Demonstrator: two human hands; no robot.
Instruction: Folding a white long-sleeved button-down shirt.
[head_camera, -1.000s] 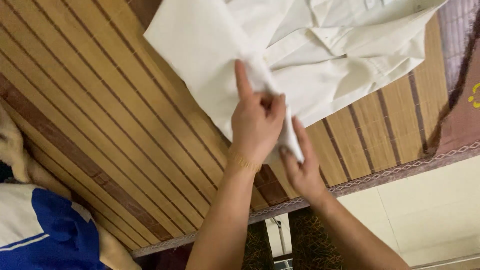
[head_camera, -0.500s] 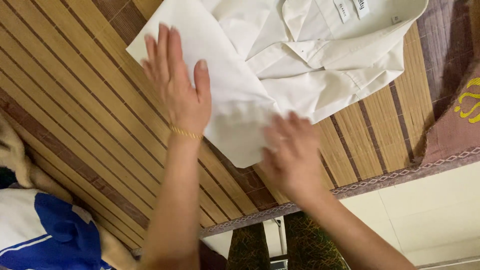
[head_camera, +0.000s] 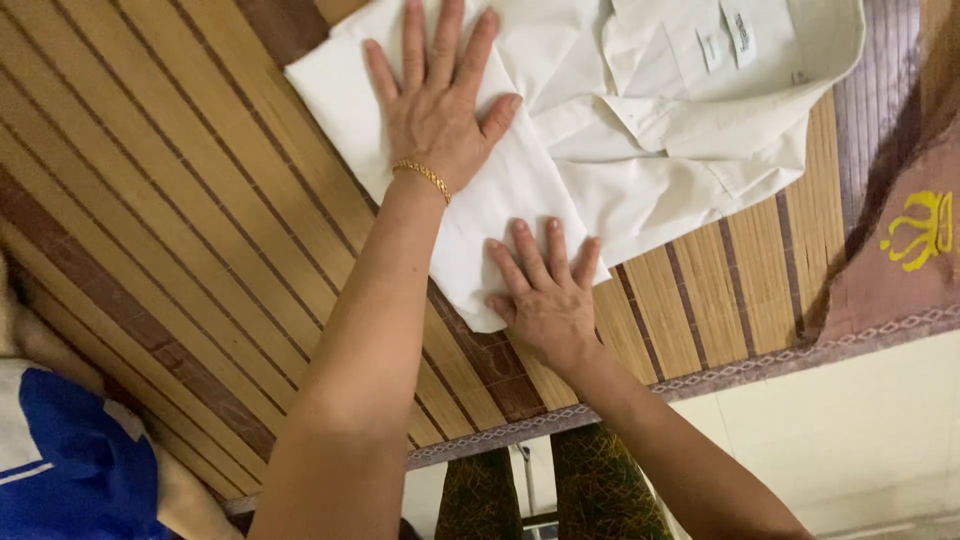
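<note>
Lying on bamboo mat (head_camera: 180, 200): white shirt (head_camera: 640, 130), folded sleeve toward near edge. Left hand (head_camera: 435, 100) spread flat, pressing fold; right hand (head_camera: 545, 295) flat, fingers splayed on sleeve end. Blue-white garment (head_camera: 60, 470) well apart, lower left.

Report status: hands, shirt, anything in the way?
Left hand flat, fingers spread, on the folded sleeve of the white shirt. Right hand flat on the sleeve's near end. Shirt lies on the bamboo mat. Nothing blocking.
</note>
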